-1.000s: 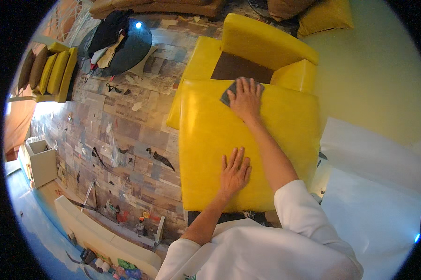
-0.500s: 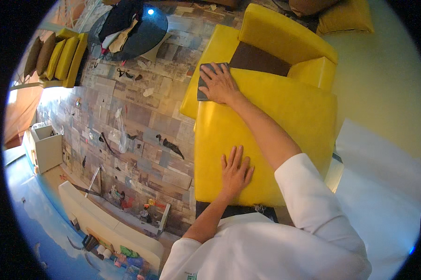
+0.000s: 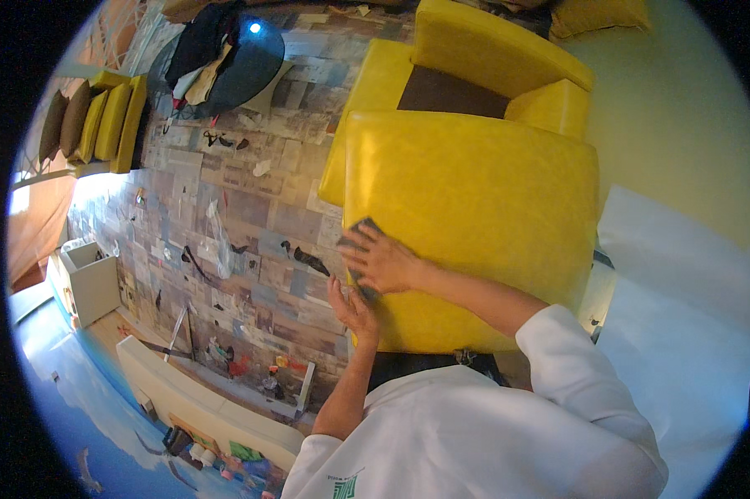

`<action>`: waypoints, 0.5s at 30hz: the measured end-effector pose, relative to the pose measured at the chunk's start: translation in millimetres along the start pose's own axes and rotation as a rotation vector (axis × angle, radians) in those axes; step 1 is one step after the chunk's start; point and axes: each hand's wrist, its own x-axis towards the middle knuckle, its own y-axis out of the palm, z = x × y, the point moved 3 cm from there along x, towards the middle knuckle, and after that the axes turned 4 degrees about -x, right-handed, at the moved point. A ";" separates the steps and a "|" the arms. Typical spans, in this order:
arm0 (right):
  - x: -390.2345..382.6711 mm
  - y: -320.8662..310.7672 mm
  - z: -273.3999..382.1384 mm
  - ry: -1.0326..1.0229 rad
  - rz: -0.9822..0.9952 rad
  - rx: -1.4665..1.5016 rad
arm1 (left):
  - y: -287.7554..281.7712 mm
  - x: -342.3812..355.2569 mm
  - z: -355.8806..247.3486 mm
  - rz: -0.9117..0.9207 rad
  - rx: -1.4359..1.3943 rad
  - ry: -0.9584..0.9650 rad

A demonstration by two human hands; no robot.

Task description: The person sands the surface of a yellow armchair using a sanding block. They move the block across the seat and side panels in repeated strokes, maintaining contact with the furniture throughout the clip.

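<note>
Patchwork wood-look flooring (image 3: 296, 204), strewn with black scraps (image 3: 308, 259) and a crumpled strip of clear plastic (image 3: 218, 241), spread across the left and middle of the room. At its far side stood a dark round table (image 3: 262, 71) with a heap of clothes (image 3: 204, 54) on it, and to the left of that was a yellow seat (image 3: 138, 121) with yellow and brown cushions. White sheeting (image 3: 674, 324) covered the floor at the right.

Directly before the person lay a broad yellow upholstered cushion (image 3: 475, 191), its far edge up against a yellow armchair (image 3: 504, 46) with a brown seat area. On the cushion's left edge, toward the near end, was a dark gray pad (image 3: 364, 224), partly hidden under the right hand (image 3: 385, 262). That hand lay flat with its fingers spread apart over the pad, the forearm stretching across the cushion. Just beside it, nearer the body, the left hand (image 3: 356, 314) was raised at the same edge, fingers extended and slightly bent; whether it touched the upholstery could not be told.
</note>
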 end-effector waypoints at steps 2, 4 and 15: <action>-15.0 2.0 14.5 -0.018 0.075 0.067 | 10.9 1.0 1.8 0.010 0.038 -0.028; -19.6 -3.0 0.4 0.067 0.031 0.043 | 28.1 -2.9 -5.0 0.062 0.121 0.028; -25.7 -60.3 -131.7 0.810 -0.233 -0.199 | 34.6 -5.6 -24.0 0.117 0.414 0.103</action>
